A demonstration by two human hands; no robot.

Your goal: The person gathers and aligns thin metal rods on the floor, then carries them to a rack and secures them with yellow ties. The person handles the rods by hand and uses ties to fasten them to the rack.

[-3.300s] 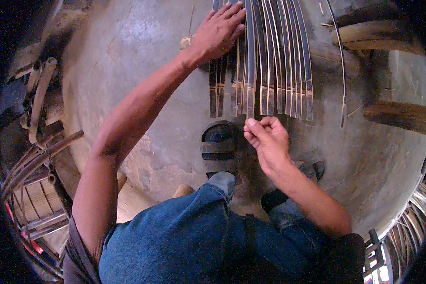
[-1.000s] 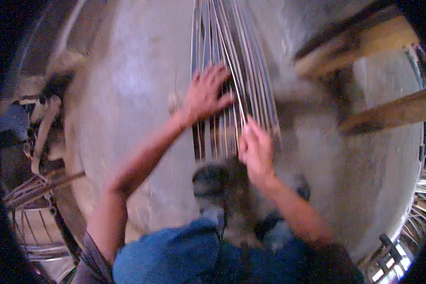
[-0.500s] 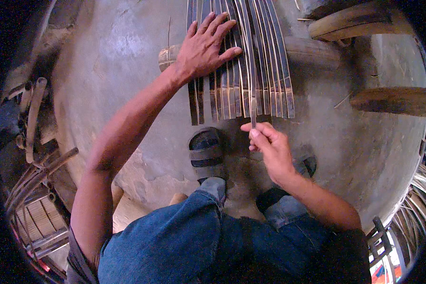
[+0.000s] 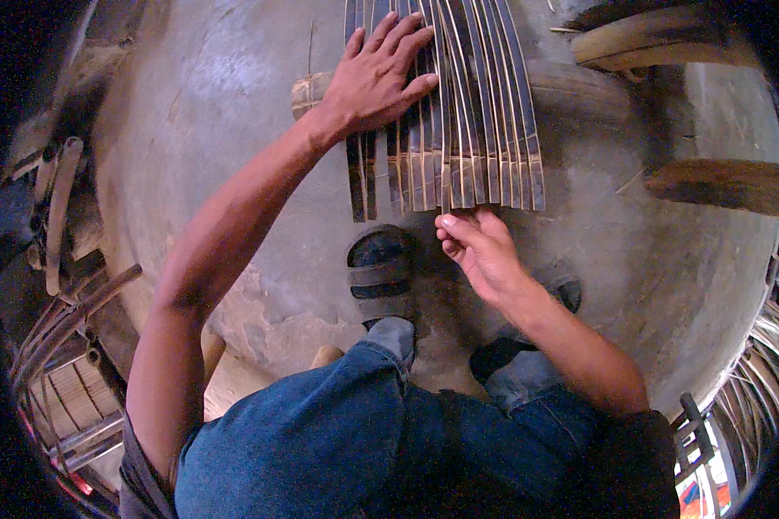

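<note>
Long, dark bamboo strips with pale edges lie side by side at the top, their cut ends toward me. My left hand rests on them with the fingers spread, pressing against the left and middle strips. Just below the near ends is my right hand, its thumb and forefinger pinched on the end of one thin strip near the middle of the row. The other fingers of that hand are partly curled, close under the ends of the neighbouring strips. The strips' far ends are out of view.
A round log lies crosswise under the strips. Two thick curved wooden pieces are at the right. Tubes and a slatted frame stand at left; a bundle of thin strips is at lower right. My sandalled feet are on the concrete floor.
My right hand has moved slightly up and left with the thin strip's end, which now sits nearer the row's edge. My left hand stays spread on the strips.
</note>
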